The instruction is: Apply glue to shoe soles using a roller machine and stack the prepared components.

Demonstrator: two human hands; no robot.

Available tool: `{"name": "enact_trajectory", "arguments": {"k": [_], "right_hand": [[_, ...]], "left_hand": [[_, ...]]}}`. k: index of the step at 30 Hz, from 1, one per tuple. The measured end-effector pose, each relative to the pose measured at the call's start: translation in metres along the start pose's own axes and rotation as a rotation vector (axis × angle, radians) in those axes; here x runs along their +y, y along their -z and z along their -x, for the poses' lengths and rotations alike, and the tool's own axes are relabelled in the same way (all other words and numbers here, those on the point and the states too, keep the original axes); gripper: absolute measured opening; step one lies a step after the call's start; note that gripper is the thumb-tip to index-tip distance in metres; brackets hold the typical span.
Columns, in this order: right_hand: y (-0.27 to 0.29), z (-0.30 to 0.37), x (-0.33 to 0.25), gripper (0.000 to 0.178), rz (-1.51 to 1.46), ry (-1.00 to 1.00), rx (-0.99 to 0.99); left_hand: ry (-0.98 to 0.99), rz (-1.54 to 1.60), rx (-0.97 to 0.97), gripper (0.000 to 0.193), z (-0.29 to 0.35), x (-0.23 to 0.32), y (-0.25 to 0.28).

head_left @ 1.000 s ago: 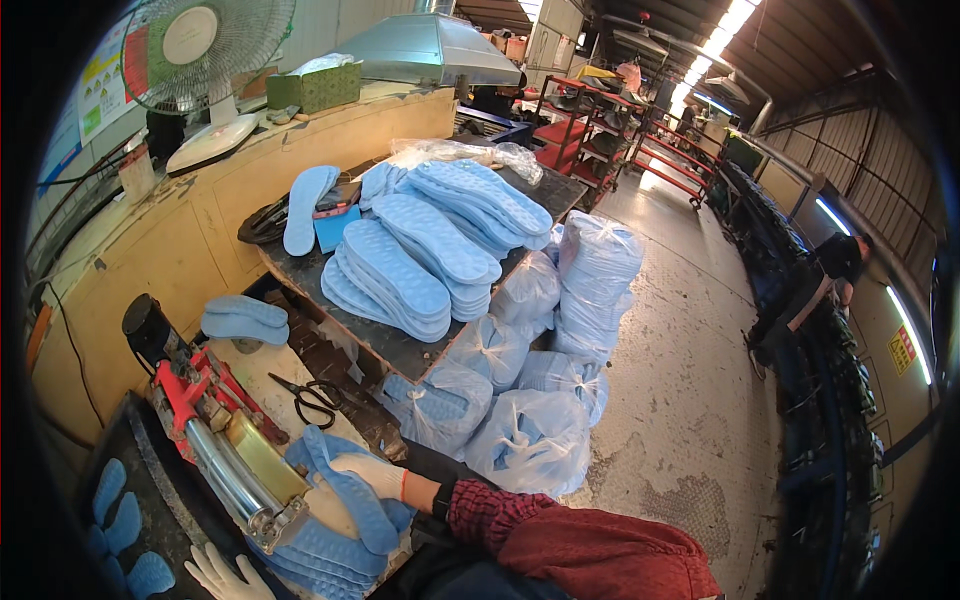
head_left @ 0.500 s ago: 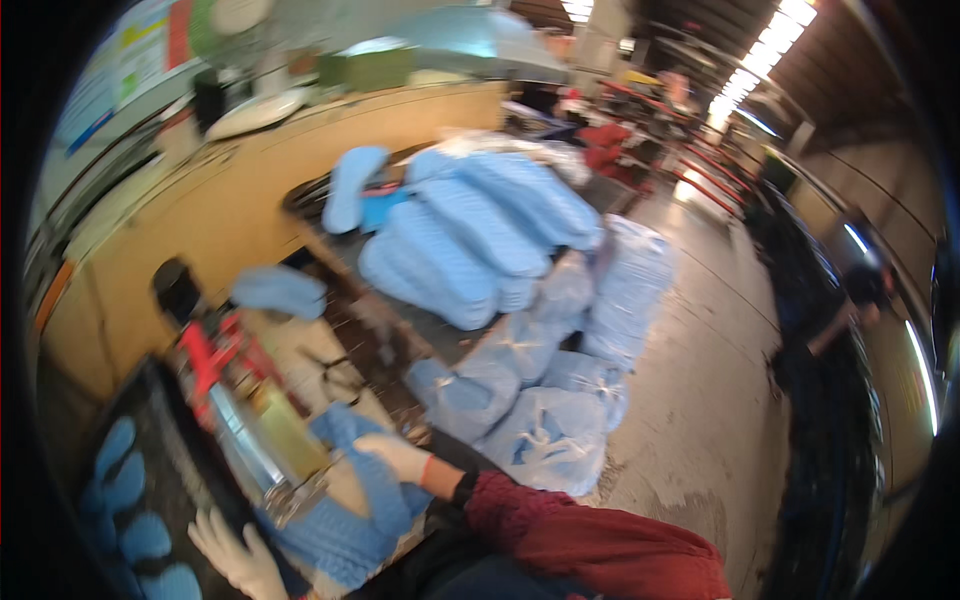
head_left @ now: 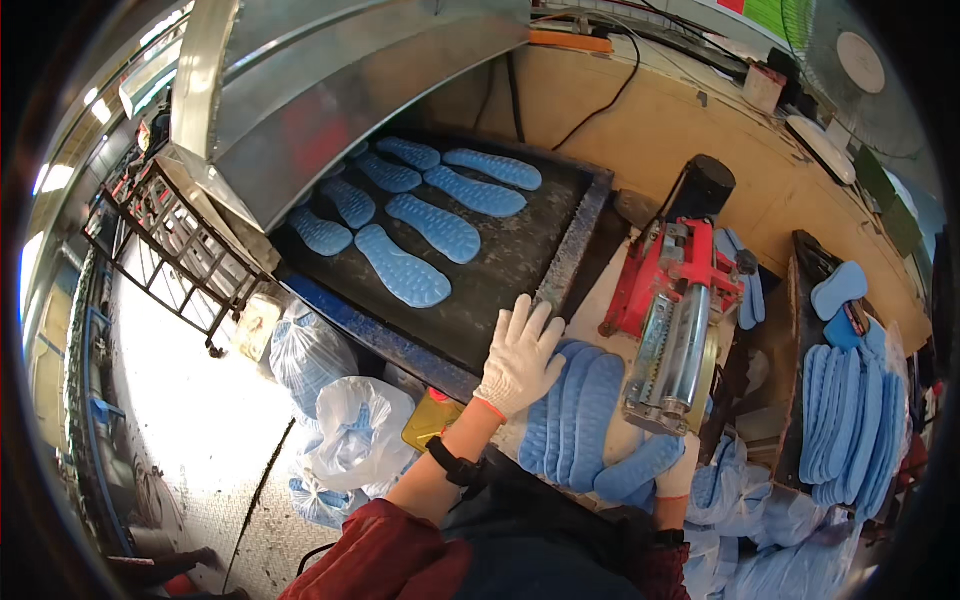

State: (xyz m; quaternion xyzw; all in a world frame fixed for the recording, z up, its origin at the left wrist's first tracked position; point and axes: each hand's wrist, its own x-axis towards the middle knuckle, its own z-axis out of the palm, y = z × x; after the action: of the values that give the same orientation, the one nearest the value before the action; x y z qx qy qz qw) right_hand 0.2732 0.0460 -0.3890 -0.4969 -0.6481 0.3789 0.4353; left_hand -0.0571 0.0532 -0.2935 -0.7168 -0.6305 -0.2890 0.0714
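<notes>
My left hand (head_left: 520, 355), in a white knit glove, is open with its fingers spread at the front corner of the dark conveyor bed. It touches or hovers just beside a row of blue dimpled insoles (head_left: 570, 410) standing on edge on the bench. My right hand (head_left: 680, 470), gloved too, is at the right end of a tilted blue insole (head_left: 640, 468) and appears closed on it; its fingers are mostly hidden. Just beyond that hand stands a red roller machine (head_left: 680, 290) with a shiny metal roller and a black motor.
Several blue insoles (head_left: 402, 268) lie flat on the dark bed (head_left: 510, 270) beneath a metal hood (head_left: 350, 90). Stacked insoles (head_left: 850, 420) stand on a side table at right. Filled plastic bags (head_left: 365, 430) sit on the floor, near a metal rack cart (head_left: 170, 240) at left.
My view has swung left, bringing the hood and the insoles on the bed into sight. The left hand stays open by the bed's edge; the right hand remains at an insole by the machine.
</notes>
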Motion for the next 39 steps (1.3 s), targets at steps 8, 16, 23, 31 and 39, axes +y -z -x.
{"name": "enact_trajectory", "arguments": {"k": [8, 16, 23, 31, 39], "right_hand": [[0.004, 0.001, -0.001, 0.025, 0.098, 0.065, -0.013], [0.008, 0.002, -0.001, 0.026, 0.189, 0.082, -0.023], [0.004, 0.001, 0.006, 0.025, -0.509, -0.284, 0.010], [0.006, 0.002, -0.009, 0.022, 0.347, 0.171, 0.014], [0.001, -0.004, 0.006, 0.020, 0.247, 0.226, -0.022]], "left_hand": [[-0.044, -0.035, -0.053, 0.043, 0.002, -0.003, -0.008], [-0.034, -0.062, -0.022, 0.047, 0.003, -0.002, -0.011], [-0.002, -0.079, -0.116, 0.056, 0.000, 0.000, -0.005], [0.015, -0.096, -0.093, 0.064, -0.001, 0.002, -0.005], [0.073, -0.165, -0.108, 0.040, -0.006, 0.003, 0.005]]}}
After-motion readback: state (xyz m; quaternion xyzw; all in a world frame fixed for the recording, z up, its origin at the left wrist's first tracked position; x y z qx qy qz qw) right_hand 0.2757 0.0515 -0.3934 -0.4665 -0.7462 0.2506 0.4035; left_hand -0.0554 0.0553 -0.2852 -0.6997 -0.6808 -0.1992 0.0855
